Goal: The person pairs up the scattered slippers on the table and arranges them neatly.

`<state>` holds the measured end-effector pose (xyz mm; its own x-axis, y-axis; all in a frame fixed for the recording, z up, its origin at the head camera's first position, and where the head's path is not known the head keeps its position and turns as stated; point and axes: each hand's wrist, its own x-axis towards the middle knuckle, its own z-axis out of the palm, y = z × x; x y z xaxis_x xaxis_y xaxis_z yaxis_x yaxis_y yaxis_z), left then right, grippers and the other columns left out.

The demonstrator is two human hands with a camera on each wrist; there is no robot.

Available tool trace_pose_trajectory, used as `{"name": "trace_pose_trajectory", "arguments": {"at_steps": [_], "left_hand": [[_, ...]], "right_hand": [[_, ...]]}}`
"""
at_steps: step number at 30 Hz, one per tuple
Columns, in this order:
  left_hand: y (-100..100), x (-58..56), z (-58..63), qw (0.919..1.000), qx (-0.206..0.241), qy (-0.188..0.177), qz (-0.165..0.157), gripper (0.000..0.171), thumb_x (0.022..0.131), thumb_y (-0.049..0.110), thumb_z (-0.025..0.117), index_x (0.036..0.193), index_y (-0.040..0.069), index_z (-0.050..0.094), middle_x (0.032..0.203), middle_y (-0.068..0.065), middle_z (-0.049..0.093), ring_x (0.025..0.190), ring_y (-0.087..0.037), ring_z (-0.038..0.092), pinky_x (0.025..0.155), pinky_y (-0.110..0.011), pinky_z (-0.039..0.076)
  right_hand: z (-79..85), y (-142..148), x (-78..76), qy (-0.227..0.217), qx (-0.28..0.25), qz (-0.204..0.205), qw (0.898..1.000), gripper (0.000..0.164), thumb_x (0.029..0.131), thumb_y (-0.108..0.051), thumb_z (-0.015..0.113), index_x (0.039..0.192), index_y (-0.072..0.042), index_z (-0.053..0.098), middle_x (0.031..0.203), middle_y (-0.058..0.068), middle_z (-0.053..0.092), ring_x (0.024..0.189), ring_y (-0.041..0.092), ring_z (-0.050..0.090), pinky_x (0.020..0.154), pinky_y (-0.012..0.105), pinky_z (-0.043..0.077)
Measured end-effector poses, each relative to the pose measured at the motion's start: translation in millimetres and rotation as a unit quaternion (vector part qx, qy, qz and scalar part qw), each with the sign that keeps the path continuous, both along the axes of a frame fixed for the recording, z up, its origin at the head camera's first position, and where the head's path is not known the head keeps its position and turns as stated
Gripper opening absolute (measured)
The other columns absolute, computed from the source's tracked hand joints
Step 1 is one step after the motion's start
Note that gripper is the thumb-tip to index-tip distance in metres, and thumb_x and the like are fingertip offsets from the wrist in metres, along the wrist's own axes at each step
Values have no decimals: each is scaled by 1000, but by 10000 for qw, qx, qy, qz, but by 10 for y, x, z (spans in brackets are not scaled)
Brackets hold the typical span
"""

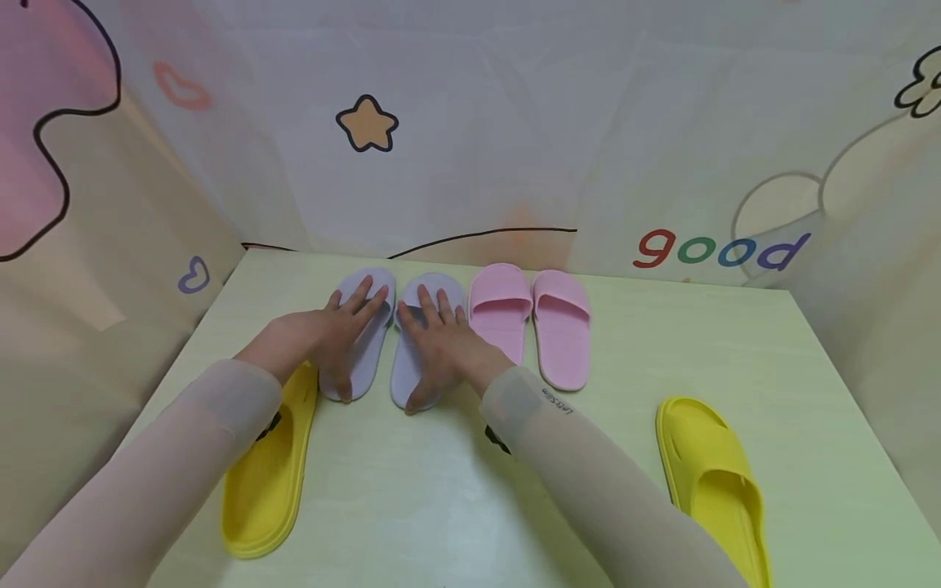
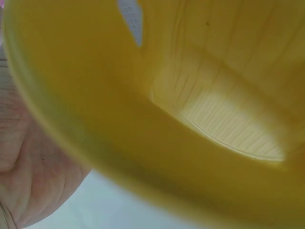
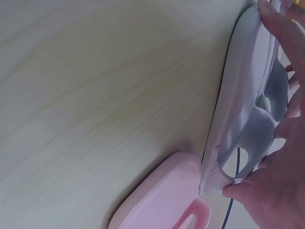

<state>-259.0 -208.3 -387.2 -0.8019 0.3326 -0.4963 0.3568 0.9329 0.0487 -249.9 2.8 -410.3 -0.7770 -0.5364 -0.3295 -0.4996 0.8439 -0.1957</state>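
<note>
Two lavender slippers lie side by side at the back left of the table in the head view. Over the left lavender slipper (image 1: 367,369) my left hand (image 1: 331,336) rests with spread fingers, fingertips on the strap and thumb near the heel. My right hand (image 1: 444,347) spans the right lavender slipper (image 1: 405,367) in the same way. In the right wrist view, this hand's thumb touches the heel of the lavender slipper (image 3: 238,90), its fingers along the toe side. A yellow slipper (image 2: 105,119) blocks most of the left wrist view, leaving only part of the left palm.
A pink slipper (image 1: 500,282) stands just right of the lavender pair, with another pink slipper (image 1: 562,347) beside it. One yellow slipper (image 1: 265,490) lies under the left forearm; its like, a yellow slipper (image 1: 709,457), is at the right. A printed curtain (image 1: 470,122) borders the table (image 1: 412,506).
</note>
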Motion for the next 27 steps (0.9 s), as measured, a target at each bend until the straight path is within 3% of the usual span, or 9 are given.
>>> {"name": "trace_pose_trajectory", "arguments": {"at_steps": [27], "left_hand": [[4,-209,1,10000,-21,45,66,161,61,46,100,164,23,-21,170,-15,-28,153,-62,2,109,-79,33]], "right_hand": [[-6,-5,-168,4,-70,-34,10000,149,63,-66,91,167,-28,-9,172,9,-27,160,36,-18,131,54,0]]}}
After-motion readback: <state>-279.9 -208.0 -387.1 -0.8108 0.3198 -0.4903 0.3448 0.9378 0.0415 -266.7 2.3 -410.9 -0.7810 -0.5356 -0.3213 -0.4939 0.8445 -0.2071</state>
